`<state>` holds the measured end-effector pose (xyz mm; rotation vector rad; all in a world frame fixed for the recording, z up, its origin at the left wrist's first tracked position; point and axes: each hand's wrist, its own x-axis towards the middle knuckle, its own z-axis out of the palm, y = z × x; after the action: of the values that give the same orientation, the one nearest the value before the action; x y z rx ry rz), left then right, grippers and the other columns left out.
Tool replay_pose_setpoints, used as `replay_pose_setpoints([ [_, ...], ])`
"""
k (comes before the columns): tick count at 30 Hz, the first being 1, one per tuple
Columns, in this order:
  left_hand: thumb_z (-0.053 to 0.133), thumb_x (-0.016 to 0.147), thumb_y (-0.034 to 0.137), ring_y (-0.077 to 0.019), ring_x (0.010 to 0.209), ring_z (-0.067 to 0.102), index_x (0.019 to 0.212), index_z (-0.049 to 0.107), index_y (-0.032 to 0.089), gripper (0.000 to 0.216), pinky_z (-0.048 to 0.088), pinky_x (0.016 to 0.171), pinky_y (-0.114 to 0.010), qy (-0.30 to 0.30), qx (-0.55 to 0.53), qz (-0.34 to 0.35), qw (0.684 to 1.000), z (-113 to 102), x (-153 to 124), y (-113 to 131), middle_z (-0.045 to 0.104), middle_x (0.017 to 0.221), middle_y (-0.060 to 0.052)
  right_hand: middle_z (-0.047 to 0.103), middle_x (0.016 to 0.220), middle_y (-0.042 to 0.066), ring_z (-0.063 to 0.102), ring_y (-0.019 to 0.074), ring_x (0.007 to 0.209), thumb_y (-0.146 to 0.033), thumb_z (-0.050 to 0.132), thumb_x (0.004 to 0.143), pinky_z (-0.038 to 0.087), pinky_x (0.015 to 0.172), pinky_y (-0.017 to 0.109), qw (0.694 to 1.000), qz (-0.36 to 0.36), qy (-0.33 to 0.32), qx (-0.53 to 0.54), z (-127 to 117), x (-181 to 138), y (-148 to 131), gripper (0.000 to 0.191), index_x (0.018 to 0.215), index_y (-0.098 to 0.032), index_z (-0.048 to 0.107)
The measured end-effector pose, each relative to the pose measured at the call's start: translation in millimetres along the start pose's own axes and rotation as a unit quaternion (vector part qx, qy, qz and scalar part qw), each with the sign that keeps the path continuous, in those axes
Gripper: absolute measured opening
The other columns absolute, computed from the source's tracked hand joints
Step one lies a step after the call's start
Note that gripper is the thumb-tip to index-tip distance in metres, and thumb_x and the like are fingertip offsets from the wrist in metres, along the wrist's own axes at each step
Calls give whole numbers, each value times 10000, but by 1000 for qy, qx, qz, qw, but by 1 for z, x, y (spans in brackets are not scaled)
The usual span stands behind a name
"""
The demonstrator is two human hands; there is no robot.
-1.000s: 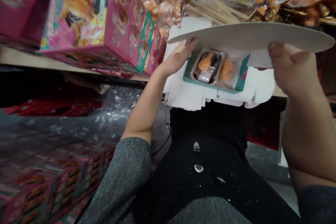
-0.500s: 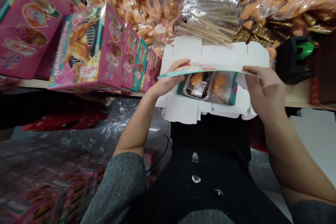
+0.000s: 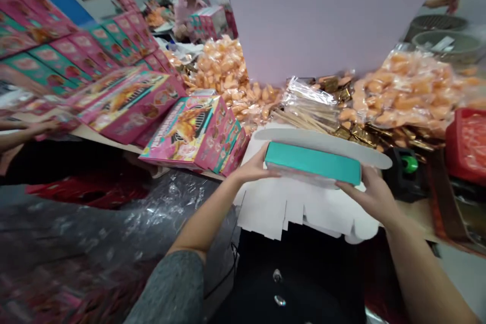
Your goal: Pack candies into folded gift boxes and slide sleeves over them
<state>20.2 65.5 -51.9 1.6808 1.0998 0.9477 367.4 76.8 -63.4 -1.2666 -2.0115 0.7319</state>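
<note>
My left hand point(image 3: 255, 168) grips the left end of a small teal box point(image 3: 313, 162). Around its right end are the fingers of my right hand point(image 3: 374, 192). A plain teal side of the box faces up, and its contents are hidden. Beneath it lie flat white cardboard blanks point(image 3: 266, 207) with cut tabs. A white flap with a rounded end point(image 3: 322, 140) shows just behind the box; whether it belongs to the box I cannot tell.
Pink and teal printed boxes point(image 3: 186, 131) stand at left. Behind are wooden sticks point(image 3: 296, 117), bagged orange pieces point(image 3: 410, 91) and gold packets point(image 3: 364, 135). A black tape dispenser point(image 3: 404, 174) and red basket point(image 3: 467, 147) are right. A co-worker's hand point(image 3: 47, 125) shows far left.
The box has been tipped, so a teal side now faces up instead of the open inside with a foil tray. Both hands stay on its ends. My view has lifted, showing more background.
</note>
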Motion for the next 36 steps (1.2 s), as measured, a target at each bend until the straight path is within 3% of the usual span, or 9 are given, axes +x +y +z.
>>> replay_pose_setpoints([
  [3, 809, 671, 573, -287, 1160, 576, 1311, 492, 163, 823, 460, 1020, -408, 68, -49, -33, 996, 12, 10, -16, 605, 1234, -121, 678, 1060, 108, 660, 267, 938, -669, 618, 792, 565, 758, 372, 994, 25, -52, 89, -21, 23, 5, 619, 1197, -203, 586],
  [7, 814, 686, 507, -235, 1097, 588, 1310, 461, 175, 790, 468, 981, -367, 72, -79, -51, 993, 19, 8, -30, 609, 1184, -93, 669, 918, 77, 626, 199, 752, -573, 597, 844, 509, 658, 316, 1000, 0, 24, 3, -55, 51, -13, 630, 1340, -188, 552],
  [11, 829, 678, 453, -211, 1066, 594, 1315, 456, 195, 782, 477, 957, -344, 76, -87, -60, 991, 16, 9, -29, 613, 1167, -70, 610, 594, -10, 555, 140, 494, -384, 524, 899, 436, 505, 257, 989, 51, -110, -86, -71, 85, -54, 327, 1134, -215, 677],
  [17, 771, 736, 533, -243, 1139, 564, 1334, 432, 196, 766, 461, 992, -377, 90, -31, -7, 995, 23, 11, -29, 571, 1224, -96, 626, 636, 6, 565, 148, 538, -358, 550, 882, 416, 543, 256, 973, -62, -16, -223, -45, 55, -56, 213, 988, -207, 657],
  [21, 613, 854, 602, -238, 1192, 546, 1466, 247, 249, 795, 485, 941, -375, 111, 47, 62, 991, 12, 6, -13, 486, 1336, -135, 687, 877, 72, 634, 178, 695, -435, 513, 936, 497, 672, 308, 964, -128, 72, -224, -16, 7, -35, 355, 1181, -192, 598],
  [24, 509, 943, 502, -239, 1196, 534, 1313, 489, 225, 462, 462, 961, -385, 159, 236, 85, 955, -11, 6, 22, 539, 1256, -128, 690, 848, 67, 638, 172, 659, -447, 558, 927, 507, 659, 308, 955, -134, 128, -231, -3, -7, -26, 388, 1208, -180, 581],
  [27, 477, 960, 326, -223, 1012, 606, 1003, 647, 185, 225, 462, 919, -368, 105, 404, 26, 908, -28, 16, 62, 645, 993, -82, 683, 770, 50, 648, 183, 651, -432, 588, 920, 491, 628, 299, 944, -146, 141, -259, -1, -4, -26, 384, 1199, -168, 581],
  [31, 400, 945, 178, -172, 795, 652, 1072, 645, 168, 276, 499, 765, -293, 36, 405, -109, 907, -24, 28, 95, 692, 932, -55, 669, 736, 32, 650, 181, 649, -402, 584, 933, 459, 588, 283, 934, -182, 127, -281, -4, 1, -32, 368, 1208, -158, 570],
  [36, 500, 901, 150, -254, 1121, 600, 1307, 569, 137, 411, 474, 968, -374, 115, 472, -93, 869, -2, 19, 85, 644, 1204, -132, 666, 773, 32, 651, 173, 691, -335, 634, 919, 480, 628, 271, 922, -226, 166, -267, 6, -3, -34, 408, 1262, -138, 535],
])
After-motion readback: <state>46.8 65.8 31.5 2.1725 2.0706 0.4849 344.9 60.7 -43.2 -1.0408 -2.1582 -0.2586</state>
